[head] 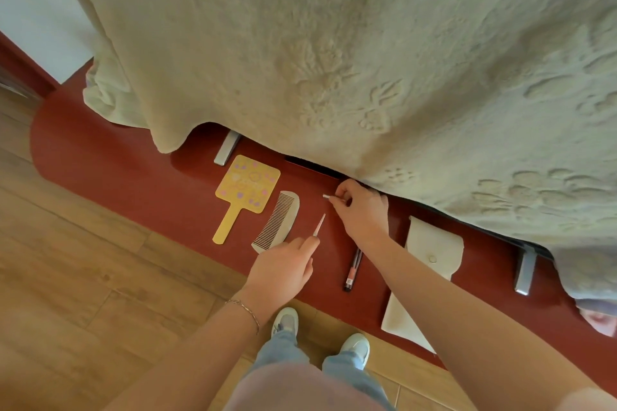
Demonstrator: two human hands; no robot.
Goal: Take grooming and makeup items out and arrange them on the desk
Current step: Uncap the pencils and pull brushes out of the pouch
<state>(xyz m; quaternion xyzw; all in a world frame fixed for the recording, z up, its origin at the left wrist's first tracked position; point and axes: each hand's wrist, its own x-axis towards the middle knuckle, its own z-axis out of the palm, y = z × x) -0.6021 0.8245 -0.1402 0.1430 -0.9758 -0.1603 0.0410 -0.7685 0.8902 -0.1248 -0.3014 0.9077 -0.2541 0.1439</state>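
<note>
Laid out on the glossy red counter point(133, 177): flat yellow paddle mirror point(247, 188), pale fine-toothed comb point(278, 220), slim dark tube with pink label point(352, 272), soft white snap pouch point(430, 250). Left hand point(283, 272) pinches a thin pointed metal tool point(319, 225); right hand point(362, 208) pinches a small silvery implement point(329, 197), both just above the counter beside the comb. Judged mostly done; these two remain unplaced.

Mirror point(247, 190): yellow hand mirror, flat, handle toward the floor edge.
Comb point(277, 221): pale, flat just beside the mirror, teeth facing it.
Thin tool point(319, 225): slim, pale, pinched at one end, tip raised.
Small metal piece point(329, 197): pinched, mostly hidden.
Pen-like tube point(352, 272): dark, flat.
Pouch point(430, 253): white, flat, flap open.
</note>
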